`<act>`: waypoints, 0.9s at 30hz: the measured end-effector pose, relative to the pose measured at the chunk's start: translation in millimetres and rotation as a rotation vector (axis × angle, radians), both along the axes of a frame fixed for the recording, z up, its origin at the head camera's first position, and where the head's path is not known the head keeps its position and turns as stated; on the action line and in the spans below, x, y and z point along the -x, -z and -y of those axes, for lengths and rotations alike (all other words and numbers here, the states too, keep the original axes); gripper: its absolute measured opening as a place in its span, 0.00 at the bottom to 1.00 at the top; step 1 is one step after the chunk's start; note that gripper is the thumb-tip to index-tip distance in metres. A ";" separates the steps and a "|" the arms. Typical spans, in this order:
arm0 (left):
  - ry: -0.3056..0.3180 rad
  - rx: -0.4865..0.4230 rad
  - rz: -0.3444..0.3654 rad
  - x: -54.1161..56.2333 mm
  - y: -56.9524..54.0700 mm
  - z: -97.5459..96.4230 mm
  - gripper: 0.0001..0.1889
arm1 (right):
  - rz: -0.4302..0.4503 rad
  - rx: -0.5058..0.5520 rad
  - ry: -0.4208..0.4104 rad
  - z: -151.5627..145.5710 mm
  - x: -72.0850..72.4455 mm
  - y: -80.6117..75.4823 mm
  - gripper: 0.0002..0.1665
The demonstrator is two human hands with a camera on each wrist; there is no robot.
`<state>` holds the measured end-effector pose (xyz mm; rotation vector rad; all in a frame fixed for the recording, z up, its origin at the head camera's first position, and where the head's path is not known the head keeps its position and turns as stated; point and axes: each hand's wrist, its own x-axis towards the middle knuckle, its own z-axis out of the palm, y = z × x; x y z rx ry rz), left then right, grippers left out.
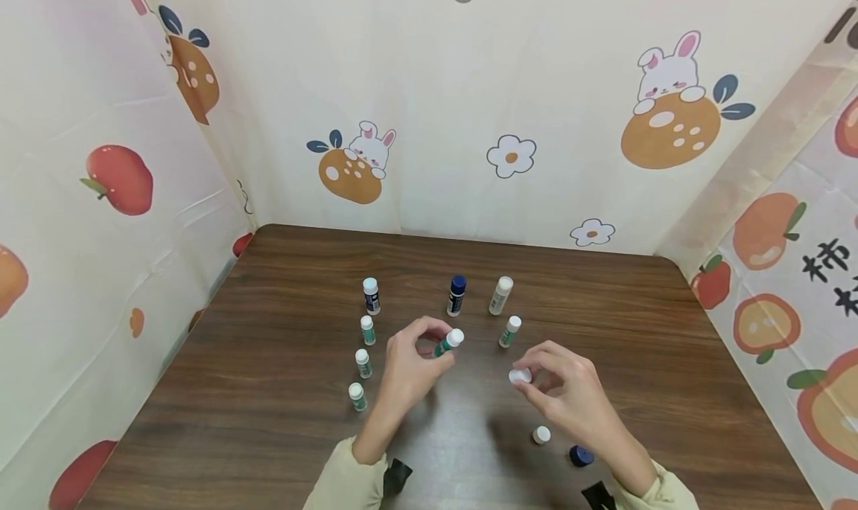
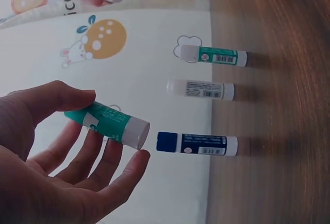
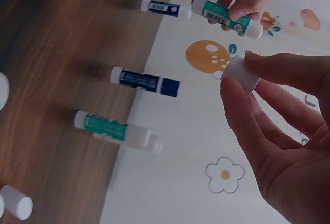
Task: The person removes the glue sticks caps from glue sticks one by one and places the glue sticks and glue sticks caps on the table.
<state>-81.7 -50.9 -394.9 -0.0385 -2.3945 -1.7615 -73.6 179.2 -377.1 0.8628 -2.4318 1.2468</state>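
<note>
My left hand (image 1: pixel 417 361) holds a green glue stick (image 2: pixel 105 122) between thumb and fingers, lifted above the middle of the table and tilted. Both ends of that stick look white in the right wrist view. To the right, my right hand (image 1: pixel 563 387) pinches a small white cap (image 3: pixel 241 74) between thumb and fingertips, apart from the stick. Beyond the hands stand a blue-capped glue stick (image 1: pixel 456 295), a white glue stick (image 1: pixel 500 295) and another green glue stick (image 1: pixel 510 331). Near my right wrist lie a loose white cap (image 1: pixel 541 435) and a blue cap (image 1: pixel 581 456).
Left of my left hand, a column of upright sticks runs toward me: a dark-blue-labelled glue stick (image 1: pixel 372 298) at the back, then several small green glue sticks (image 1: pixel 363 363). All stand on a brown wooden table (image 1: pixel 268 331). Printed curtains (image 1: pixel 436 123) enclose its back and sides.
</note>
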 end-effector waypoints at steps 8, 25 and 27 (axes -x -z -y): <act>-0.059 -0.060 -0.028 14.7 11.4 -2.5 0.12 | 0.023 -0.082 0.044 -12.2 2.7 16.4 0.19; -0.194 -0.117 0.022 38.4 25.0 -4.1 0.12 | 0.136 -0.155 0.125 -36.2 5.5 46.4 0.17; -0.205 -0.110 0.034 41.2 26.5 -3.7 0.12 | 0.123 -0.157 0.123 -38.1 5.6 49.9 0.18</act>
